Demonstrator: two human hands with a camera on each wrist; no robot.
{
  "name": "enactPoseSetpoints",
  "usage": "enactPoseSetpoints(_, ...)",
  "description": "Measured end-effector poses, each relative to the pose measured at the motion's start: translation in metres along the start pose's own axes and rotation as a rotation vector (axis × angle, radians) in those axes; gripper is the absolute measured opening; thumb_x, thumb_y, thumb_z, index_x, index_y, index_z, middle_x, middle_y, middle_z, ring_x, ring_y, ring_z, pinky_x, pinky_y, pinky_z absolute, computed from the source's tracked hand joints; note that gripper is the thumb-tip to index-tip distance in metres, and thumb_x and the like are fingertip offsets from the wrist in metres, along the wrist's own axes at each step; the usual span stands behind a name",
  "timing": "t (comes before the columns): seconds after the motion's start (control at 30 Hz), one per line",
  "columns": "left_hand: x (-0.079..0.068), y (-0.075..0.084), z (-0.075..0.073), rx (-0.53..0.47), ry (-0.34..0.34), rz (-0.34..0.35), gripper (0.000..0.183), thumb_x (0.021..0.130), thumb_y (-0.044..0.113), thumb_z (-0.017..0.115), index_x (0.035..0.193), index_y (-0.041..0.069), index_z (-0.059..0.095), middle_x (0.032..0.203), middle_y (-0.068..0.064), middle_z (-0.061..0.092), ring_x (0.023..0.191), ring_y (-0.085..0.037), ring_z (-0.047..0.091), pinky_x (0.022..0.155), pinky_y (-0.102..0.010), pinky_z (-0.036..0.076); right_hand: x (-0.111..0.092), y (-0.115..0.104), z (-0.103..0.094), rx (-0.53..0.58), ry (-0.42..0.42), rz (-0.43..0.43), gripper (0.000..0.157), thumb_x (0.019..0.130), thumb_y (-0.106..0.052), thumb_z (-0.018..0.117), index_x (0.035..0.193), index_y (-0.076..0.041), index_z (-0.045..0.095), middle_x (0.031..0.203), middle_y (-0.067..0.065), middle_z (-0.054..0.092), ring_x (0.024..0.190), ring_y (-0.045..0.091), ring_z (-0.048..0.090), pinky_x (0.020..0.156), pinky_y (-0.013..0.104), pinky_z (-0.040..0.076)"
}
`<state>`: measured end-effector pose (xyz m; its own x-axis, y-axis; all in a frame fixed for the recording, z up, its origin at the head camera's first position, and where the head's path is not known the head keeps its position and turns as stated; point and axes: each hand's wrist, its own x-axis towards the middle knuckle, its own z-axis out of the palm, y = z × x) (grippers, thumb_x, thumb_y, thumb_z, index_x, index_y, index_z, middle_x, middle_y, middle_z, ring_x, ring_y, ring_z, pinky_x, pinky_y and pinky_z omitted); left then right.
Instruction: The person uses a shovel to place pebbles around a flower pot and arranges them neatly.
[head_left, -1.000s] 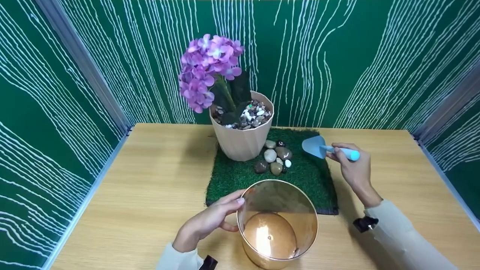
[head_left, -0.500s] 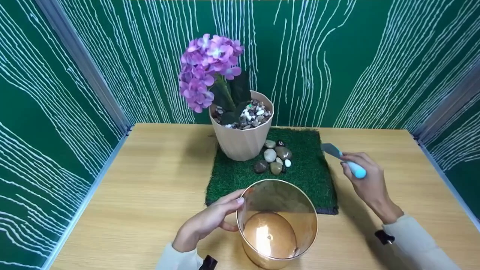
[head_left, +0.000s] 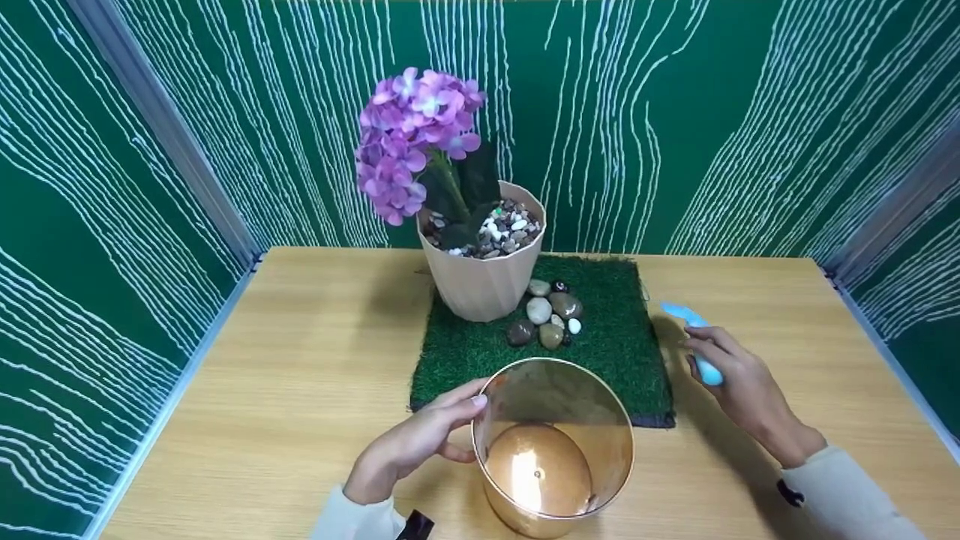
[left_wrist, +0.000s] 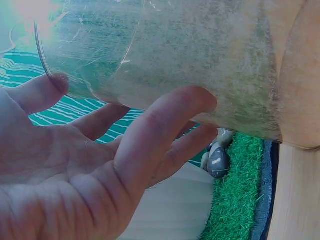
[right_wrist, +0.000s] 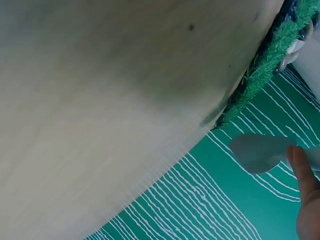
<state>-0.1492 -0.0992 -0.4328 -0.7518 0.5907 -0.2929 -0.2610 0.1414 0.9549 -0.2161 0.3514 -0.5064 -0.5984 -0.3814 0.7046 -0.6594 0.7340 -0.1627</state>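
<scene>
My left hand (head_left: 420, 439) grips a clear amber plastic tub (head_left: 600, 442) by its left side, thumb at the rim. In the left wrist view, curled fingers lie against the tub's wall (left_wrist: 200, 50). The tub is upright with its mouth facing up, and nothing shows inside. Right of the grass mat, my right hand (head_left: 750, 397) holds a small light-blue trowel (head_left: 709, 370) by its handle. Its blade points away to the left, seen nearly edge-on. The right wrist view catches the trowel blade (right_wrist: 257, 150) broadside, past a finger.
A pale ribbed pot (head_left: 484, 289) with purple flowers (head_left: 420, 142) and pebbles stands on the mat's back left. Several smooth stones (head_left: 551, 311) lie beside it on the green artificial-grass mat (head_left: 615, 360). Green walls with white lines enclose the wooden table (head_left: 315, 360).
My right hand has moved right and toward me with the trowel, off the mat's right edge. The trowel's blade has turned from broad to nearly edge-on. The left hand and tub have stayed put.
</scene>
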Motion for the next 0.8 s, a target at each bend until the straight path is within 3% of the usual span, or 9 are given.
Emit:
enactPoseSetpoints(0.3,0.000,-0.001,0.000,-0.009,0.006,0.001,0.057,0.114,0.036,0.037,0.167,0.014,0.031,0.172,-0.017,0.031,0.162,-0.042,0.022,0.099,-0.056,0.059,-0.010,-0.001,-0.004,-0.046,-0.102,0.029,0.055,0.068,0.027,0.083,0.115,0.000,0.075,0.129,0.021,0.067,0.117,0.045,0.069,0.117,0.005,0.020)
enactPoseSetpoints(0.63,0.000,-0.001,-0.001,0.008,-0.003,0.015,0.057,0.114,0.036,0.037,0.167,0.015,0.032,0.170,-0.016,0.034,0.162,-0.041,0.024,0.096,-0.050,0.060,-0.025,0.002,-0.011,-0.057,-0.261,0.078,0.060,0.078,0.028,0.073,0.131,-0.001,0.069,0.145,0.017,0.060,0.129,0.045,0.061,0.120,0.005,0.011)
enactPoseSetpoints(0.8,0.000,-0.001,-0.001,0.002,-0.006,0.017,0.057,0.114,0.037,0.037,0.167,0.015,0.032,0.170,-0.015,0.034,0.162,-0.041,0.024,0.098,-0.053,0.059,-0.030,0.006,-0.012,-0.035,-0.277,0.070,0.061,0.079,0.029,0.069,0.134,0.002,0.067,0.147,0.022,0.058,0.131,0.047,0.058,0.120,0.003,0.009)
